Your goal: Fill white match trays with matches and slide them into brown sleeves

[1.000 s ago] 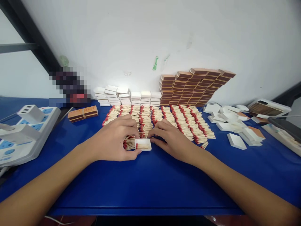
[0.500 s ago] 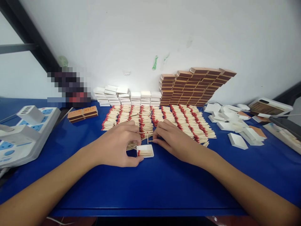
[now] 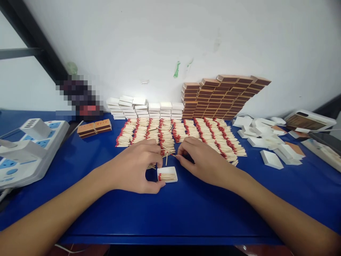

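My left hand [image 3: 138, 165] curls round the left end of a small white matchbox tray [image 3: 174, 170], thumb at its near corner and fingers at the far one. Several red-headed matches [image 3: 167, 176] lie side by side in the tray. Just beyond it, my right hand [image 3: 198, 156] is closed in a pinch, with the tip of a match [image 3: 173, 154] poking out from its fingertips. Between the hands a single loose match [image 3: 167, 158] lies on the blue table [image 3: 170, 213]. Rows of matches [image 3: 183, 128] spread out behind both hands, partly hidden by them.
White trays [image 3: 149, 109] are stacked by the wall, beside a tall stack of brown matchboxes [image 3: 221, 97]. Loose white trays [image 3: 266, 137] lie in a heap at right. A banded matchbox bundle [image 3: 94, 128] and a power strip [image 3: 53, 153] with plugs are at left.
The tray and my left hand have shifted slightly right and toward me. My right hand has moved a little away from the tray, and the match in its fingertips shows less.
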Action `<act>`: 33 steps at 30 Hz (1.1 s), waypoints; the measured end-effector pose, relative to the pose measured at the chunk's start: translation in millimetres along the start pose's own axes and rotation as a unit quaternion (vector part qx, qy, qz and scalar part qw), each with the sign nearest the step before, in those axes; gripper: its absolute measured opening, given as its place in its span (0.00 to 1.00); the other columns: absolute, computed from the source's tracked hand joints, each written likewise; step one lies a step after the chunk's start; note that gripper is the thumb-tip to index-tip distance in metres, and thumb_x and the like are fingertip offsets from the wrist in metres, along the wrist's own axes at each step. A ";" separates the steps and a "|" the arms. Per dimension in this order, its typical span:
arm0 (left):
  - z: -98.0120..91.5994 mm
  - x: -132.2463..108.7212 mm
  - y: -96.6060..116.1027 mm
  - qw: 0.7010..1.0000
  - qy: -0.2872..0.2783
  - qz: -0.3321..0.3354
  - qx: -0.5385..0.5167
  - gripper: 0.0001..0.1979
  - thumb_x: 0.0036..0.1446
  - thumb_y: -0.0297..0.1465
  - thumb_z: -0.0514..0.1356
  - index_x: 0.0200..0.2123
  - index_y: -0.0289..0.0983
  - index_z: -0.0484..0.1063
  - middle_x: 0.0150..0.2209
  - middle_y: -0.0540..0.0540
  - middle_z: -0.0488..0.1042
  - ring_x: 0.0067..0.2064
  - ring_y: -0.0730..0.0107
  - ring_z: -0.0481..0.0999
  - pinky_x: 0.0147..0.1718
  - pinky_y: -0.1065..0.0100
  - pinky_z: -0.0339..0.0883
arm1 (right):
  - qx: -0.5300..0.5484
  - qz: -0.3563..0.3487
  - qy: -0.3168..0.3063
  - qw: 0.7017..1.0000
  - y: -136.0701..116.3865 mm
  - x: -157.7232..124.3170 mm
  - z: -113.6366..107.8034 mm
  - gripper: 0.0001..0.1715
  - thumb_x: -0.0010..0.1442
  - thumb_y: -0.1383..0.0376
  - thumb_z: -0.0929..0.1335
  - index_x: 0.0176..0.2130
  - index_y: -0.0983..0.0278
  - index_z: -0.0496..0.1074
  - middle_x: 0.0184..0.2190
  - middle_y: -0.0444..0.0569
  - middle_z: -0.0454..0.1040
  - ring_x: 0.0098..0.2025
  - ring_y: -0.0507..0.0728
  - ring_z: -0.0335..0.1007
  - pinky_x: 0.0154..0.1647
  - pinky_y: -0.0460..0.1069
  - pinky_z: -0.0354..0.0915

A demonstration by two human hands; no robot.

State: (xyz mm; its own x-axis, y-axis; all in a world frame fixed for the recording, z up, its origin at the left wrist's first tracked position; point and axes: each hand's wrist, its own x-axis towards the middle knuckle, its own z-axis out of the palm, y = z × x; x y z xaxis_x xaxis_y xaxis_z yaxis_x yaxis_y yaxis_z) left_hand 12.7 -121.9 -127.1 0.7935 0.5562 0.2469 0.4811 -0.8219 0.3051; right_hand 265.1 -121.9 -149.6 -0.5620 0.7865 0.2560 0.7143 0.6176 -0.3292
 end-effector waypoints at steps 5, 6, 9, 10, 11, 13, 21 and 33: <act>5.8 -0.7 14.6 1.000 -0.005 0.014 -0.028 0.10 0.49 0.35 0.71 0.32 0.38 0.76 0.29 0.49 0.72 0.37 0.64 0.70 0.37 0.61 0.65 | -0.002 0.073 0.024 0.997 -14.8 4.9 15.0 0.09 0.66 0.64 0.69 0.32 0.60 0.69 0.34 0.50 0.75 0.37 0.59 0.70 0.36 0.54 0.63; 6.9 -1.0 16.4 0.999 -0.006 0.015 -0.032 0.10 0.49 0.35 0.71 0.31 0.38 0.76 0.29 0.49 0.73 0.37 0.64 0.70 0.37 0.61 0.65 | -0.001 0.090 0.026 0.996 -17.1 6.3 17.2 0.11 0.66 0.62 0.70 0.32 0.60 0.69 0.33 0.50 0.75 0.36 0.59 0.70 0.34 0.54 0.62; 8.8 -1.9 18.5 0.999 -0.011 0.014 -0.040 0.10 0.48 0.35 0.71 0.31 0.38 0.75 0.29 0.50 0.73 0.37 0.65 0.70 0.37 0.61 0.65 | -0.006 0.120 0.040 0.992 -21.4 10.5 21.5 0.17 0.64 0.54 0.72 0.29 0.60 0.68 0.31 0.50 0.75 0.34 0.59 0.70 0.30 0.53 0.59; 8.9 -2.1 18.5 0.999 -0.012 0.014 -0.041 0.10 0.48 0.35 0.71 0.31 0.38 0.75 0.29 0.50 0.74 0.37 0.65 0.70 0.37 0.61 0.65 | -0.012 0.123 0.046 0.991 -22.0 11.8 22.3 0.18 0.62 0.53 0.73 0.29 0.60 0.68 0.31 0.50 0.76 0.34 0.59 0.70 0.30 0.53 0.58; 8.7 -2.3 18.4 0.999 -0.013 0.015 -0.041 0.10 0.49 0.35 0.71 0.31 0.38 0.75 0.29 0.50 0.74 0.37 0.65 0.70 0.37 0.61 0.65 | -0.016 0.123 0.051 0.991 -22.3 12.8 22.9 0.18 0.61 0.53 0.74 0.29 0.60 0.68 0.31 0.50 0.76 0.34 0.59 0.70 0.30 0.53 0.57; 7.7 -2.6 17.9 0.999 -0.013 0.013 -0.038 0.10 0.49 0.35 0.71 0.31 0.38 0.75 0.30 0.50 0.74 0.37 0.65 0.70 0.37 0.61 0.65 | -0.016 0.119 0.053 0.991 -21.9 13.6 23.3 0.16 0.61 0.55 0.74 0.31 0.60 0.68 0.33 0.50 0.76 0.36 0.60 0.71 0.31 0.53 0.58; 1.7 -2.8 10.8 0.999 -0.025 -0.012 -0.040 0.09 0.50 0.35 0.71 0.31 0.38 0.75 0.29 0.49 0.71 0.36 0.66 0.68 0.35 0.63 0.62 | 0.006 0.144 -0.016 0.989 -15.4 6.3 7.4 0.08 0.63 0.65 0.71 0.32 0.61 0.71 0.34 0.48 0.76 0.36 0.58 0.70 0.34 0.53 0.60; 0.5 -1.9 3.3 0.999 -0.025 -0.032 -0.017 0.09 0.53 0.36 0.69 0.31 0.38 0.75 0.29 0.51 0.70 0.35 0.68 0.67 0.37 0.63 0.60 | -0.007 0.114 -0.090 0.989 -11.7 3.3 -5.0 0.09 0.72 0.63 0.69 0.37 0.63 0.74 0.38 0.50 0.75 0.37 0.57 0.70 0.36 0.52 0.61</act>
State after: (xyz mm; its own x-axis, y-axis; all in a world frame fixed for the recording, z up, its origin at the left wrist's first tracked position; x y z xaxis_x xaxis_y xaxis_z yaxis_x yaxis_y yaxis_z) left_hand 13.0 -125.7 -127.1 0.7800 0.5993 0.1804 0.5187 -0.7803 0.3494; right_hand 256.9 -126.6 -140.4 -0.4498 0.8931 0.0092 0.8360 0.4247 -0.3476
